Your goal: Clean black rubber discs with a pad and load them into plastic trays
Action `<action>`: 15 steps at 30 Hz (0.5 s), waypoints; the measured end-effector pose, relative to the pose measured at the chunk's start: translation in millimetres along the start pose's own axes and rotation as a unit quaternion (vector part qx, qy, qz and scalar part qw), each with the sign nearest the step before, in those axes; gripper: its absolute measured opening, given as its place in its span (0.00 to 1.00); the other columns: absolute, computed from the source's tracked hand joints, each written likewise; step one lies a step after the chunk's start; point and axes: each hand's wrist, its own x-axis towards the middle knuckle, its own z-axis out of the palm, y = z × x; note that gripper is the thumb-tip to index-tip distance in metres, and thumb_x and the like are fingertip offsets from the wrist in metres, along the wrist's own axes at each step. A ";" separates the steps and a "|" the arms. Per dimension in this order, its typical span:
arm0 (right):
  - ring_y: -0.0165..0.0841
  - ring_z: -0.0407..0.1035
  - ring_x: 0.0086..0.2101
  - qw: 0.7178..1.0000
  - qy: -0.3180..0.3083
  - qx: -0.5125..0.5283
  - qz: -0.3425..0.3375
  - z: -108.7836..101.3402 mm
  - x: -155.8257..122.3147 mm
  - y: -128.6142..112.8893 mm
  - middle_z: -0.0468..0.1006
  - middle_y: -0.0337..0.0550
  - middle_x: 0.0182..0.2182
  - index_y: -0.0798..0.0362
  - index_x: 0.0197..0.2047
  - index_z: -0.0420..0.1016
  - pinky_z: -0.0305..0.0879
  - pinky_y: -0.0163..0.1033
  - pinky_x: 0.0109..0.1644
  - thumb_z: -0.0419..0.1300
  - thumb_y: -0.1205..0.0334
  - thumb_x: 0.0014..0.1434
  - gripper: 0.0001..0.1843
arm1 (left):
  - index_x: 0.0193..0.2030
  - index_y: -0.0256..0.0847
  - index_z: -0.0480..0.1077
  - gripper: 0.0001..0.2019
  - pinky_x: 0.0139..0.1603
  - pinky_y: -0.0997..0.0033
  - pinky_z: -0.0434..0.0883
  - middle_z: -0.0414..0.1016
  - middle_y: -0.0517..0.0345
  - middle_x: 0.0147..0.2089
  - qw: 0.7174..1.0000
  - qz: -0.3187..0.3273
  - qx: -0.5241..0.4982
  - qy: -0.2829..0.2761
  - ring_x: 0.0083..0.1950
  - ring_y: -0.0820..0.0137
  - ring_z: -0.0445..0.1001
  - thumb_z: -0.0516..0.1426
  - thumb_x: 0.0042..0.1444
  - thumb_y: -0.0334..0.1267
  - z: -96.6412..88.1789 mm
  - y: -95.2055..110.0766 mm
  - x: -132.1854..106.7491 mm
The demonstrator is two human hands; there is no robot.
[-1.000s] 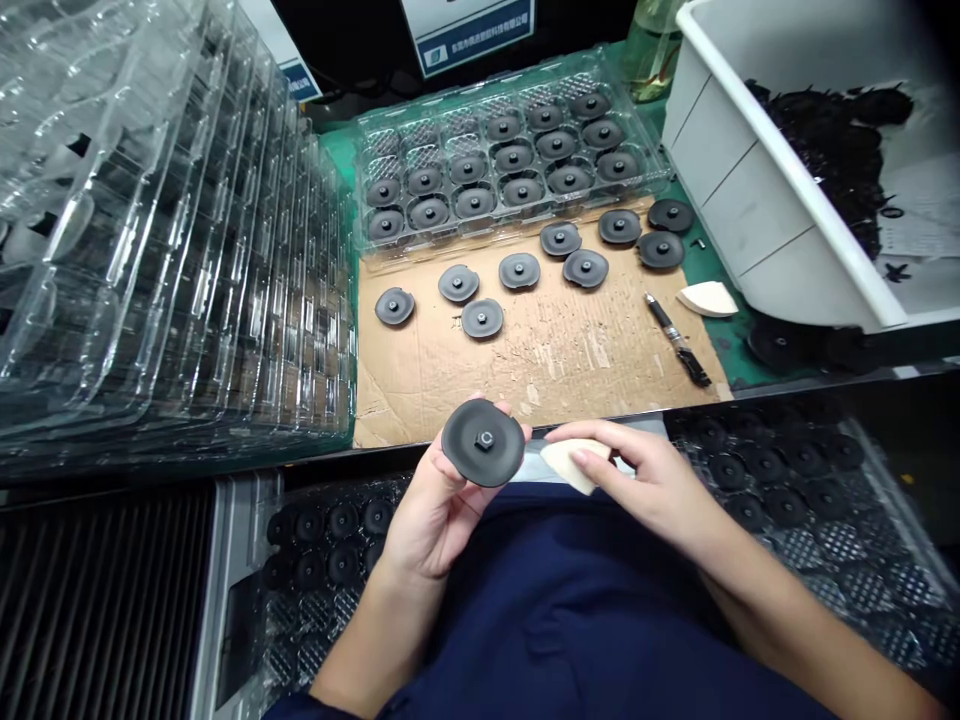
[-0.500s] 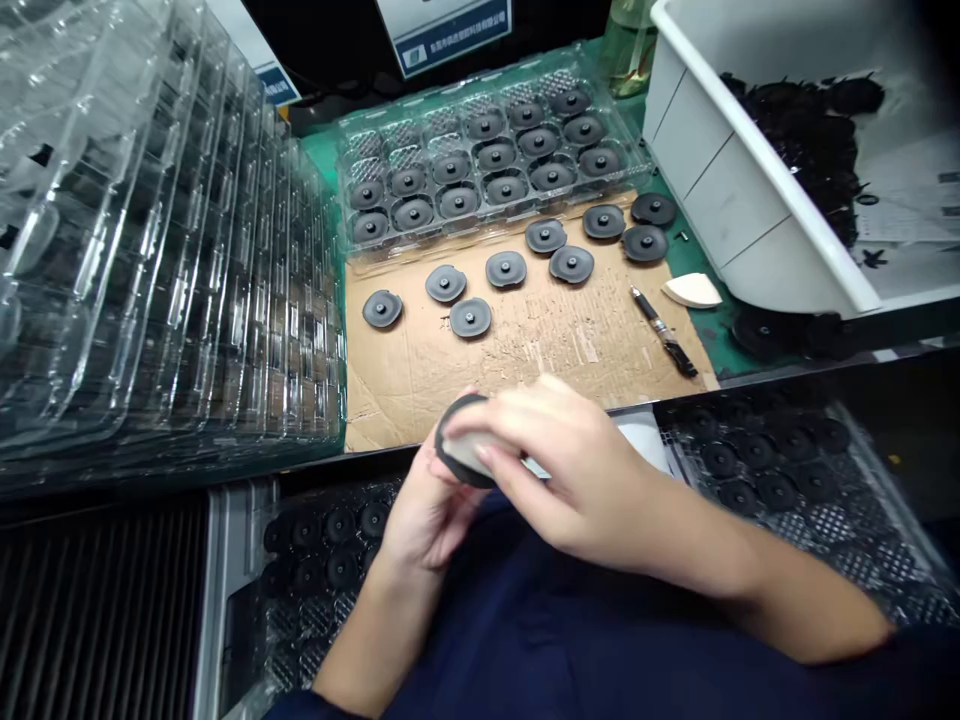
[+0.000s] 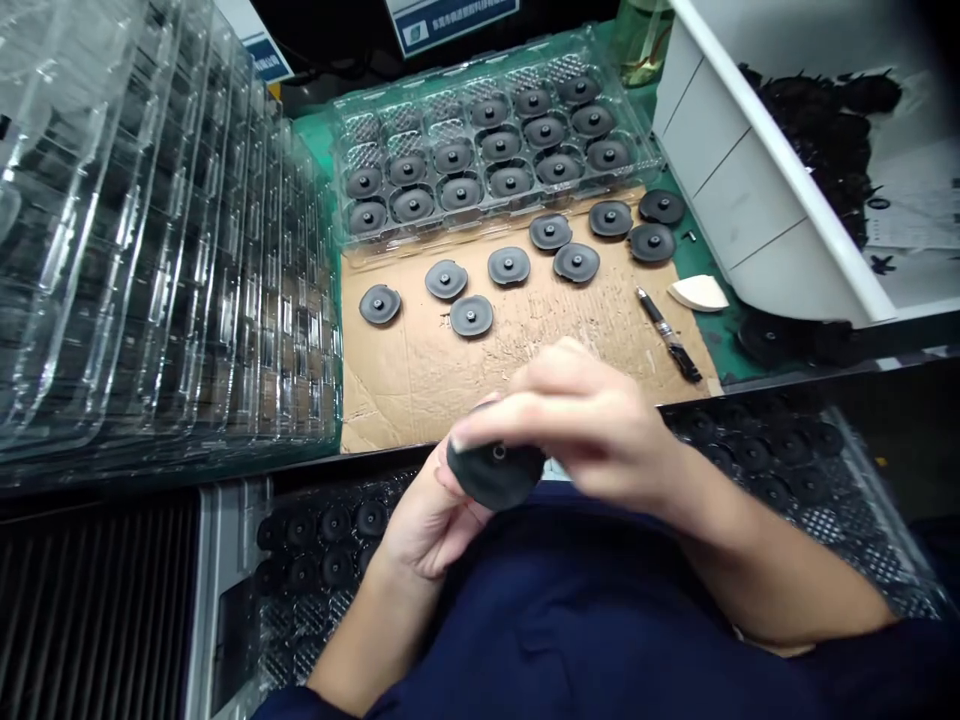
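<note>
A round black plastic disc [image 3: 496, 483] with a small ring at its middle is held up at the table's front edge, its face tilted toward me. My left hand [image 3: 439, 520] is closed on its left side and underside. Across the disc's upper edge lie the bent fingers of my right hand [image 3: 592, 420], closed on the disc and smeared by motion; its thumb is hidden. Similar discs, among them a dark disc [image 3: 471, 316], lie spread on a cardboard sheet [image 3: 405, 380] beyond my hands.
A clear compartment tray [image 3: 487, 215] part-filled with discs stands behind the cardboard. Tall stacked clear trays [image 3: 172, 250] rise at left. At right are a pen [image 3: 669, 335], a cream wedge [image 3: 699, 293] and a white bin [image 3: 757, 190] of black parts. Another filled tray [image 3: 330, 570] sits below the table edge.
The disc has turned so that its dark face shows, and it has shifted slightly right. My right hand has moved up across its top edge. My left hand keeps its hold.
</note>
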 end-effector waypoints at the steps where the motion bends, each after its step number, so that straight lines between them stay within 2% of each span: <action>1: 0.31 0.67 0.34 0.999 0.011 0.012 0.038 3.7 -2.1 10.8 0.76 0.40 0.32 0.50 0.46 0.77 0.58 0.38 0.39 0.49 0.67 0.66 0.15 | 0.44 0.42 0.76 0.23 0.46 0.76 0.75 0.81 0.59 0.43 1.000 0.001 -0.011 -0.007 0.45 0.67 0.79 0.71 0.38 0.42 0.7 1.6 -1.5; 3: 0.33 0.68 0.37 0.987 0.029 -0.015 0.158 15.5 -15.4 33.9 0.77 0.44 0.35 0.53 0.49 0.75 0.60 0.39 0.42 0.51 0.66 0.65 0.14 | 0.44 0.46 0.76 0.23 0.44 0.74 0.77 0.81 0.58 0.45 0.999 -0.008 -0.031 -0.008 0.45 0.64 0.80 0.70 0.38 0.43 0.1 4.6 -4.3; 5: 0.36 0.69 0.38 0.970 0.014 -0.040 0.238 31.2 -37.4 55.9 0.77 0.47 0.36 0.55 0.51 0.74 0.62 0.42 0.43 0.50 0.64 0.65 0.16 | 0.44 0.48 0.76 0.24 0.42 0.72 0.77 0.81 0.59 0.46 0.999 -0.014 -0.048 -0.003 0.45 0.62 0.80 0.71 0.37 0.43 -2.0 6.3 -5.3; 7: 0.37 0.71 0.38 0.964 -0.022 -0.025 0.263 45.1 -59.3 72.2 0.79 0.47 0.36 0.55 0.50 0.75 0.64 0.43 0.43 0.50 0.65 0.65 0.16 | 0.43 0.47 0.76 0.24 0.41 0.72 0.78 0.81 0.59 0.44 0.998 -0.021 -0.055 -0.003 0.44 0.62 0.80 0.72 0.35 0.42 -3.3 6.7 -3.7; 9: 0.36 0.72 0.37 0.962 -0.038 -0.008 0.271 50.0 -70.9 77.8 0.80 0.46 0.37 0.54 0.48 0.75 0.66 0.42 0.43 0.51 0.65 0.63 0.15 | 0.42 0.46 0.76 0.24 0.41 0.72 0.78 0.81 0.59 0.44 0.998 -0.032 -0.056 -0.014 0.43 0.63 0.81 0.71 0.35 0.43 -3.2 6.4 -0.4; 11: 0.35 0.73 0.36 0.956 -0.024 -0.003 0.291 42.4 -66.4 69.5 0.80 0.47 0.41 0.55 0.51 0.72 0.67 0.40 0.40 0.51 0.64 0.64 0.15 | 0.44 0.45 0.76 0.25 0.43 0.73 0.77 0.80 0.58 0.45 0.997 -0.037 -0.053 -0.034 0.44 0.63 0.80 0.71 0.36 0.44 -2.2 5.8 3.1; 13: 0.34 0.72 0.37 0.959 0.028 0.006 0.282 25.7 -47.7 49.3 0.78 0.47 0.45 0.54 0.53 0.69 0.67 0.38 0.38 0.51 0.63 0.65 0.15 | 0.46 0.44 0.75 0.28 0.45 0.72 0.76 0.80 0.57 0.46 0.998 -0.041 -0.034 -0.039 0.45 0.62 0.80 0.71 0.35 0.47 -1.5 4.5 5.5; 14: 0.33 0.72 0.38 0.965 0.060 0.016 0.253 16.5 -35.6 37.0 0.78 0.45 0.46 0.51 0.54 0.69 0.66 0.38 0.39 0.52 0.63 0.65 0.15 | 0.47 0.43 0.75 0.30 0.46 0.71 0.76 0.80 0.56 0.46 0.999 -0.041 -0.016 -0.031 0.45 0.62 0.80 0.71 0.33 0.49 -1.5 3.5 6.3; 15: 0.32 0.71 0.40 0.979 0.073 0.026 0.191 8.1 -23.3 24.9 0.78 0.43 0.45 0.49 0.52 0.70 0.65 0.38 0.42 0.52 0.64 0.65 0.14 | 0.47 0.43 0.75 0.32 0.47 0.69 0.76 0.81 0.56 0.45 0.999 -0.041 0.004 -0.014 0.45 0.61 0.80 0.71 0.32 0.50 -1.7 2.2 7.0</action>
